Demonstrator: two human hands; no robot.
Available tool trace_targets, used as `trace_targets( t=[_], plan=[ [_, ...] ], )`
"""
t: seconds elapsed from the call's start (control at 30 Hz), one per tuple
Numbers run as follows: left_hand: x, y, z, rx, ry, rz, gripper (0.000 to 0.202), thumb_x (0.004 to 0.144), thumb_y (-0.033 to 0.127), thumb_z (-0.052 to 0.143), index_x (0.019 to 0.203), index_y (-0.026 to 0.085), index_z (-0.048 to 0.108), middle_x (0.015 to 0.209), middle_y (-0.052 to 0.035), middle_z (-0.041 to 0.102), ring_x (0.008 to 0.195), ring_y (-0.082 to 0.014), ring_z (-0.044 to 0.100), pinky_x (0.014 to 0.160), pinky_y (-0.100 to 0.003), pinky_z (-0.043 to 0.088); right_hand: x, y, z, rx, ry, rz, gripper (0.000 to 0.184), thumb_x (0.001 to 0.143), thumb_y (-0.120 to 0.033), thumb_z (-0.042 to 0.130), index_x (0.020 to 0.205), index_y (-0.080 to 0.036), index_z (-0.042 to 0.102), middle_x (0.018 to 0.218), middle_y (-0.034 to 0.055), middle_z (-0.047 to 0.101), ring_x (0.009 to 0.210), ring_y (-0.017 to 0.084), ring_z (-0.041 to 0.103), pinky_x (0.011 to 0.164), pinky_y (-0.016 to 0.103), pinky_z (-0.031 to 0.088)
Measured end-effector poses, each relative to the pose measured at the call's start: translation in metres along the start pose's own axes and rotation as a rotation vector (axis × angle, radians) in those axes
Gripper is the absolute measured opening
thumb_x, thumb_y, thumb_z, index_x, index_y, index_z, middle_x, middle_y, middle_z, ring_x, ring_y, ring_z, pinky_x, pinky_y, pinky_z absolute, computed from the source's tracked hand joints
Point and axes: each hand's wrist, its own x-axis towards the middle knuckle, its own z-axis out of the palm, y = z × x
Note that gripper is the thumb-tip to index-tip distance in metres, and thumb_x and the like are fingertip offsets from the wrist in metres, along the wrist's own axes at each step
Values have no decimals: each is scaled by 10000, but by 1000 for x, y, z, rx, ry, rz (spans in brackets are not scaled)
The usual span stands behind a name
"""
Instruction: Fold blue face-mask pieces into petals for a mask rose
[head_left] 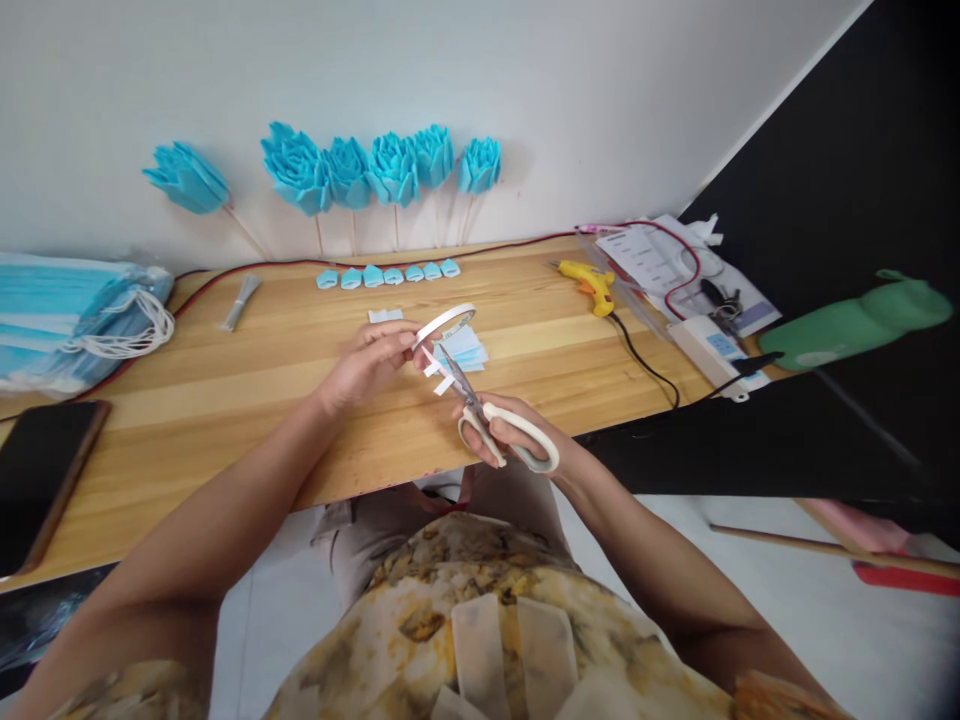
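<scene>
My left hand [379, 358] pinches a roll of white tape [444, 322] above the table. Scissors with cream handles [529, 432] sit in my right hand [501, 425], their blades pointing up and left toward the tape roll. Short white tape pieces [444, 385] hang at the blades; whether they stick to the scissors or to a finger is hard to make out. Under the roll lies a small stack of blue-and-white mask fabric pieces [469, 350], partly hidden. Beyond it, several folded blue petals [394, 276] stand in a row.
Blue fabric flowers on sticks [394, 168] lean along the wall. At left are a bag of face masks [67, 310], a bundle of thin strips [241, 302] and a phone [49, 480]. A yellow glue gun [589, 283], papers [652, 258], a power strip [712, 350] and a green bottle [847, 325] lie right.
</scene>
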Motion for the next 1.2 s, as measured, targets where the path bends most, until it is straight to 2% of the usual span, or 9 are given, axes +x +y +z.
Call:
trace_targets(
  t=[0.1, 0.27, 0.5, 0.67, 0.9, 1.2],
  plan=[
    [1, -2, -2, 16, 36, 3, 204, 747, 344, 818, 842, 163, 814, 632, -25, 665, 594, -130, 575, 642, -278, 475, -1, 2, -2, -14, 3, -5, 523, 873, -588, 675, 1158, -154, 611, 811, 6, 592, 573, 73, 527, 476, 186, 388],
    [1, -5, -4, 44, 40, 21, 266, 787, 425, 801, 787, 159, 799, 629, -29, 648, 603, -121, 564, 630, -256, 456, 0, 0, 0, -15, -11, -25, 520, 872, -578, 681, 1153, -147, 606, 798, 4, 591, 554, 67, 515, 470, 186, 380],
    [0, -2, -2, 81, 2, 40, 352, 794, 511, 782, 793, 160, 803, 619, -26, 615, 617, -129, 535, 641, -267, 435, 3, -5, 4, -11, -11, -23, 539, 855, -591, 697, 1136, -140, 603, 776, -6, 581, 543, 66, 504, 466, 193, 368],
    [-2, -4, -4, 124, -54, 5, 371, 808, 538, 760, 833, 170, 802, 677, -32, 633, 680, -156, 568, 672, -290, 442, 5, -8, 6, -16, -4, -30, 560, 836, -604, 712, 1124, -137, 603, 771, -11, 584, 533, 63, 500, 474, 205, 354],
    [-4, -3, -2, 135, -157, 36, 403, 855, 517, 720, 678, 155, 718, 710, -47, 648, 700, -164, 577, 688, -305, 440, 10, -6, 5, -17, -40, -76, 549, 863, -598, 684, 1169, -149, 607, 760, -16, 580, 565, 75, 493, 518, 220, 360],
    [-4, -5, -3, 120, -149, 40, 420, 818, 556, 738, 644, 177, 693, 745, -59, 669, 745, -195, 609, 739, -338, 465, 17, -8, 5, -36, -57, -79, 544, 861, -615, 677, 1153, -160, 619, 818, 1, 588, 619, 83, 507, 570, 234, 351]
  ],
)
